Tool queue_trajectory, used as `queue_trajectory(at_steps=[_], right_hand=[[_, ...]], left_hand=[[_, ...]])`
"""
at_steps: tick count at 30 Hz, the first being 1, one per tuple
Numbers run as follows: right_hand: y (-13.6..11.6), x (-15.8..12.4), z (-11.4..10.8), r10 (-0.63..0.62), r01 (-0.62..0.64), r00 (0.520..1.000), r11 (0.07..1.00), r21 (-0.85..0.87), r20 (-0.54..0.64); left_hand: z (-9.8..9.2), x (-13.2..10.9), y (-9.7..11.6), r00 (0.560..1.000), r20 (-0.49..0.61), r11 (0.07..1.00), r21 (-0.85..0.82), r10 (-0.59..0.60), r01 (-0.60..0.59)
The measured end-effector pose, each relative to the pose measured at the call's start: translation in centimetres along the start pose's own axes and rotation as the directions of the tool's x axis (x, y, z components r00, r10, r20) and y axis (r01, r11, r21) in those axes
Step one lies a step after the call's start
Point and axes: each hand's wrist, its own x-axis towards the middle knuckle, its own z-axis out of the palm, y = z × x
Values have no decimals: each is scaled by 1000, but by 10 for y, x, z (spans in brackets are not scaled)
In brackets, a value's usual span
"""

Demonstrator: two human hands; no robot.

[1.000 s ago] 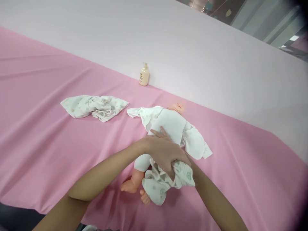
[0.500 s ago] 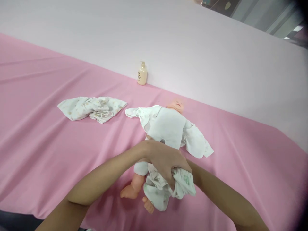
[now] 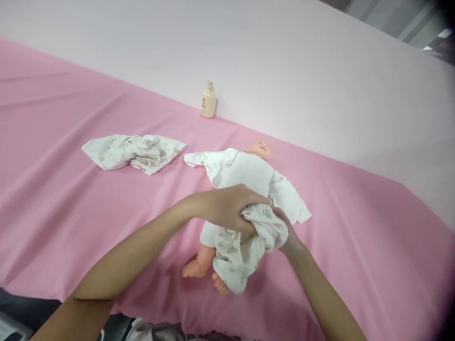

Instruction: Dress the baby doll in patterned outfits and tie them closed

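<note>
A baby doll (image 3: 204,259) lies on its back, head away from me, in a white top (image 3: 245,171) with its sleeves spread. Bunched around one of its legs are white baby pants (image 3: 239,258) with a green print; the toes stick out of the cuff. My left hand (image 3: 227,206) grips the gathered cloth from above, thumb and fingers closed on it. On the right side of the bunch, my right hand (image 3: 286,232) holds the same cloth, its fingers partly hidden behind the folds. The doll's other lower leg is bare.
A folded, printed white cloth (image 3: 133,151) lies to the left on the pink sheet (image 3: 149,213). A cream pump bottle (image 3: 208,101) stands at the back, by the white wall (image 3: 284,71). The sheet's front edge is near me.
Both hands have moved up toward the doll's waist, drawing the pants farther along the leg. My right hand now shows beside the cloth. The view has shifted slightly.
</note>
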Motion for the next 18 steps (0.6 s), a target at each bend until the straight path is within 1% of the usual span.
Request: queue_trajectory(at_steps=[2, 3, 4, 5, 6, 8, 10, 12, 14, 15, 16, 18], right_hand=[[-5, -10, -3, 3, -18, 994, 991, 132, 109], [-8, -15, -3, 1, -28, 987, 986, 166, 162], [-10, -19, -2, 2, -35, 981, 985, 167, 193], [-14, -23, -1, 10, -38, 981, 989, 142, 194], [-17, -25, 1, 19, -41, 985, 992, 123, 174], [-23, -24, 4, 16, -27, 996, 991, 133, 84], [-28, -19, 7, -17, 16, 1000, 972, 233, 5], [-32, -11, 9, -29, 40, 999, 932, 361, -36], [-37, -3, 9, 2, 19, 999, 896, 444, -47], [-40, 1, 9, 15, -3, 1000, 889, 458, -24], [-44, 4, 8, 20, -30, 999, 892, 451, 26], [-52, 8, 5, 19, -83, 984, 927, 365, 177]], left_hand=[[1, -6, -1, 992, -110, 998, 12, -55, 57], [3, -9, -2, 986, -149, 997, 6, -76, 77], [4, -12, -2, 981, -174, 996, -8, -89, 89], [6, -15, -3, 977, -190, 995, -25, -96, 93], [8, -17, -3, 974, -204, 995, -42, -99, 93], [11, -23, -6, 965, -241, 995, -57, -98, 87], [15, -30, -11, 957, -275, 996, -28, -92, 88], [18, -39, -22, 960, -270, 993, 69, -77, 100], [22, -50, -40, 973, -230, 969, 228, -36, 90], [24, -56, -50, 979, -204, 945, 319, -7, 73], [27, -61, -61, 984, -178, 912, 408, 26, 50], [32, -72, -82, 988, -122, 821, 570, 91, -5]])
